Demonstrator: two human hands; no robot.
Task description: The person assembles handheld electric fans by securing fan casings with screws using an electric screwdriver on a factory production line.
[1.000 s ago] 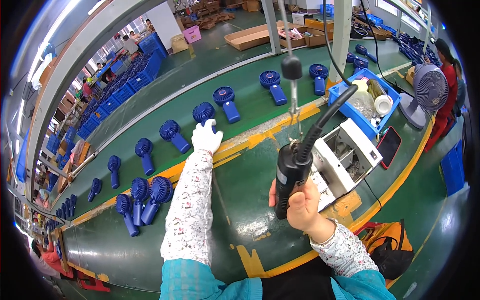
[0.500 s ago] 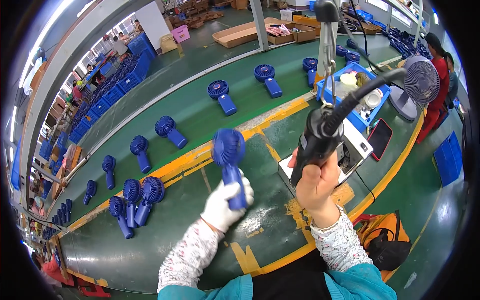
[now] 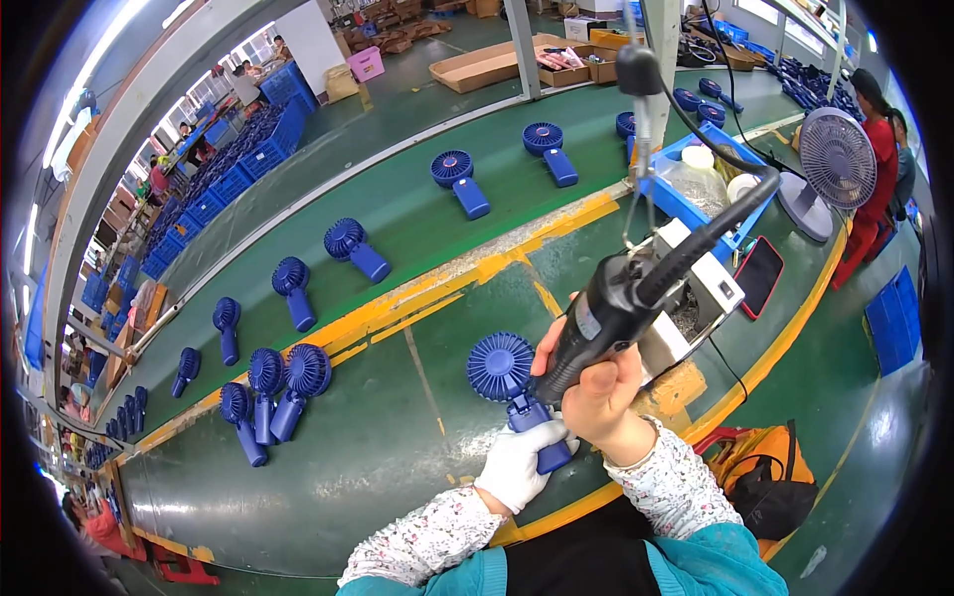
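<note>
A white glove covers my left hand (image 3: 524, 463), its fingers wrapped round the handle of a blue handheld fan (image 3: 500, 368) just above the green bench. My bare right hand (image 3: 602, 389) grips a black electric screwdriver (image 3: 602, 316), tilted so its lower end comes down by the neck of that fan. The tip itself is hidden behind my fingers. From the screwdriver's top a thick black cable runs up to the right, beside a hanging hook and spring (image 3: 644, 124). Left of my hands, several blue handheld fans (image 3: 266, 372) lie bunched on the bench.
Beyond the yellow-taped edge, a green conveyor belt (image 3: 397, 219) carries a row of blue fans. To the right are a white metal box (image 3: 686, 288), a blue tray (image 3: 711, 223) of containers, a red-edged phone (image 3: 759, 278) and a grey desk fan (image 3: 835, 164). Co-workers (image 3: 876, 149) stand farther right.
My left hand has brought the fan right and lower, toward the screwdriver. My right hand has lowered and tilted the screwdriver to the fan's neck. Fans on the belt have shifted slightly right.
</note>
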